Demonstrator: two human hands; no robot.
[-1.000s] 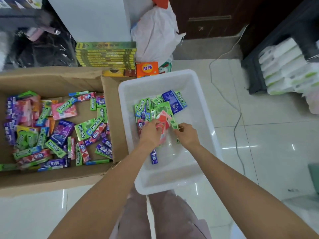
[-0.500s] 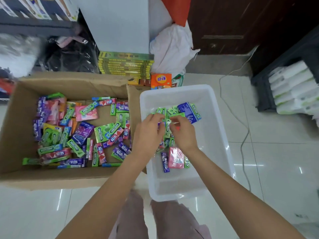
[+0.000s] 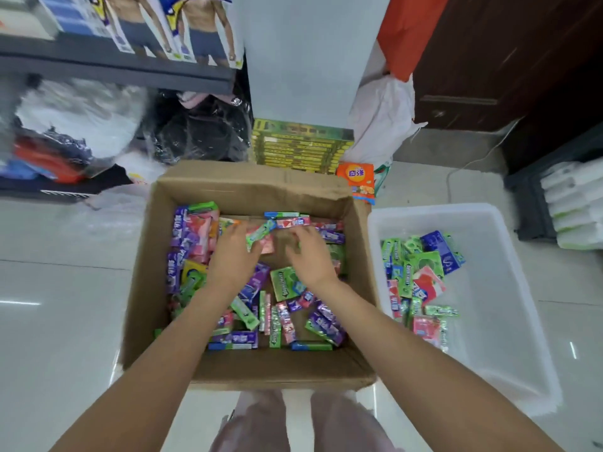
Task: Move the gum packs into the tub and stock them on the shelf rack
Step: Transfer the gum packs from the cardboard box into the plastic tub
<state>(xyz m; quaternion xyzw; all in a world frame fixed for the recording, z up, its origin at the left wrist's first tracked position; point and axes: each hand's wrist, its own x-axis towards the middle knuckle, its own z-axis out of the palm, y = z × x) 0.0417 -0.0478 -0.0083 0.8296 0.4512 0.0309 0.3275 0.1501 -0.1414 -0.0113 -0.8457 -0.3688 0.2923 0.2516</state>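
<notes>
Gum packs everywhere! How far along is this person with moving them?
Partly done: a small pile of gum packs already lies in the white tub. In hand: the left hand and right hand are down in the cardboard box, gathering more. Left: most packs sit in the box, and no shelf stocking is visible yet.
</notes>
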